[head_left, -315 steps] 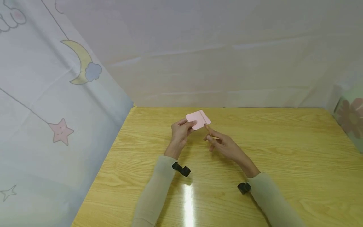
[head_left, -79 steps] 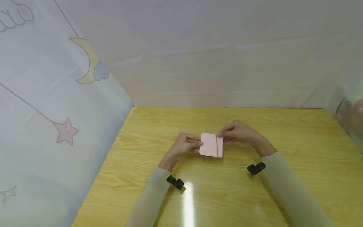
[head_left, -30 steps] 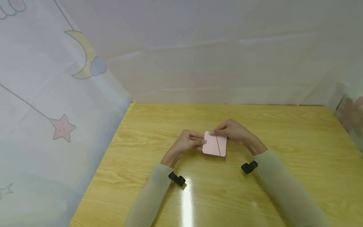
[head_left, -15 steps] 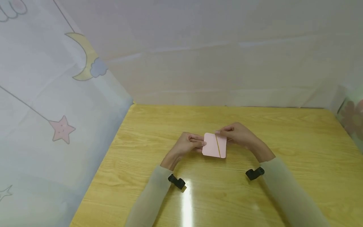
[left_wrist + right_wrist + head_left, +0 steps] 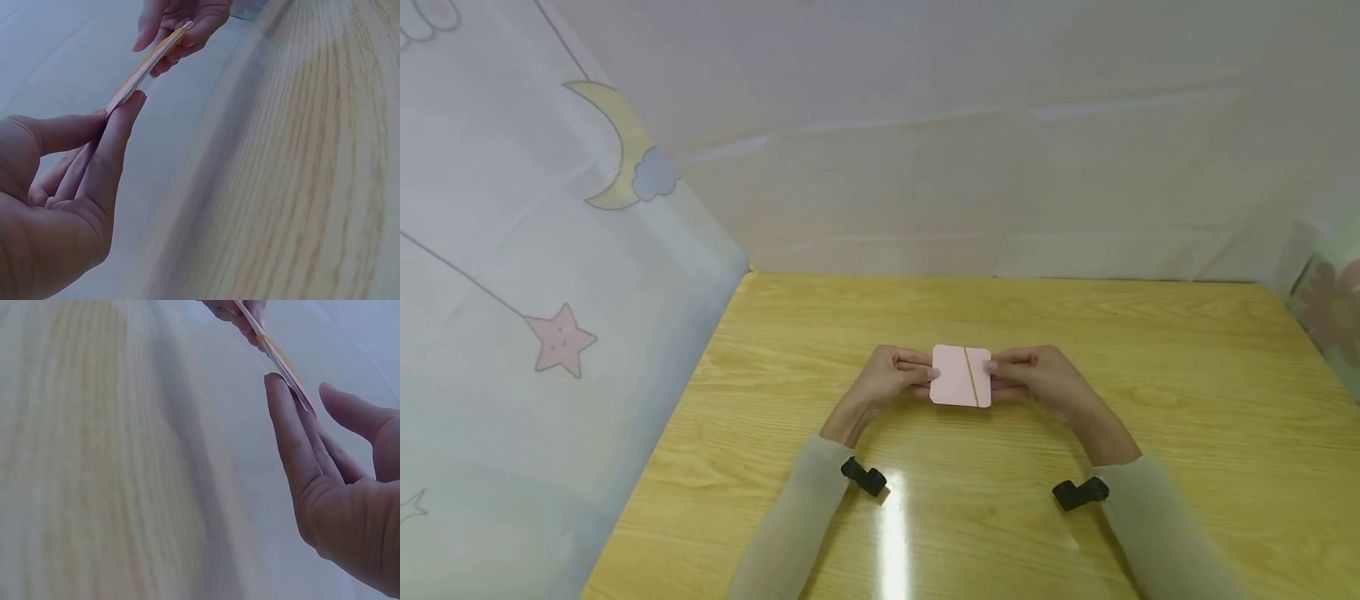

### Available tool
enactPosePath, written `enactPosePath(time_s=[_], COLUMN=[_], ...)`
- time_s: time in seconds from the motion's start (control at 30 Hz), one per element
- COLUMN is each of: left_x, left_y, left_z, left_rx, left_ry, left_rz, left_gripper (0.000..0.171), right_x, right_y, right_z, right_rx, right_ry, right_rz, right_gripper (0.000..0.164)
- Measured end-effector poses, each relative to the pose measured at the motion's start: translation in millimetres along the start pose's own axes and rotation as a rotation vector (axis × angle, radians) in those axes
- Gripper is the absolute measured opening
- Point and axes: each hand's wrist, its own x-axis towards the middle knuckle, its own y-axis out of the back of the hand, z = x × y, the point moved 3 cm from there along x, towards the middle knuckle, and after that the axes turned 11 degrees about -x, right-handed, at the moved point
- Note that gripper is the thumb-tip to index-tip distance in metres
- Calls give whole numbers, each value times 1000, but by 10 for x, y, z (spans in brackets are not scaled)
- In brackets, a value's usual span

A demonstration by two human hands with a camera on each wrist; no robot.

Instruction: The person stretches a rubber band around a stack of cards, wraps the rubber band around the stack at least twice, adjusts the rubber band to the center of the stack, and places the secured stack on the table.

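A thin, square stack of pink cards (image 5: 950,377) with rounded corners is held up between both hands. A yellow rubber band (image 5: 972,379) crosses its face at a slant, right of the middle. My left hand (image 5: 886,380) pinches the left edge, thumb on top and fingers beneath. My right hand (image 5: 1047,382) is at the right edge. In the right wrist view its straight fingers (image 5: 294,434) lie under the stack, while the thumb stands off with a gap. Several layers show along the stack's edge (image 5: 140,76) in the left wrist view.
The wood-grain table (image 5: 1000,517) lies below the hands. A pale cloth backdrop (image 5: 970,183) rises behind it, and a printed one (image 5: 497,250) with a moon and star stands at the left. Black wrist cameras (image 5: 863,477) sit at the sleeve cuffs.
My right hand has let go of the rubber band, which it was pulling at the stack's top edge, and moved down to the right edge. The band now slants; earlier it ran straighter.
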Motion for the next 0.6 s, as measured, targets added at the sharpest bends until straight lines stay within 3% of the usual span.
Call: enactPosePath(time_s=[0.23,0.6], left_x=[-7,-19], left_y=[8,15], left_z=[-16,-93], left_rx=[-11,-11], left_ry=[-5,1], left_rz=[5,2], left_gripper=[31,35], right_x=[-58,-95], right_y=[-61,-110], right_z=[83,166], right_rx=[56,181], right_ry=[32,29], right_rz=[34,67], right_gripper=[52,28])
